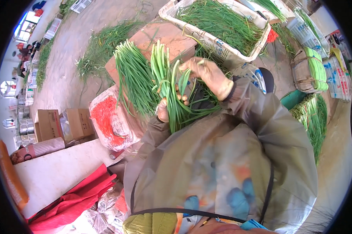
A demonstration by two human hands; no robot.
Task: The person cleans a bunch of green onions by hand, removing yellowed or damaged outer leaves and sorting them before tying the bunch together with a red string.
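Note:
My left hand (163, 110) is wrapped around a bunch of garlic chives (161, 65), pale stem ends pointing away from me and leaves hanging toward my lap. My right hand (209, 76), in a pale glove, is just right of the bunch. Its curled fingers pinch a few bent green leaves (184, 78); motion blurs the fingertips. Left of the held bunch, a thick pile of chives (135, 79) lies with its stem ends lined up on a reddish-brown board (167, 36).
A white plastic crate (203, 36) of loose chives stands beyond the board. Red ties (107, 117) lie on a white sack (129, 128) at left. Leaf scraps (103, 46) litter the floor. Tied chives (312, 120) and a strapped bundle (309, 68) sit at right; cardboard boxes (48, 125) at left.

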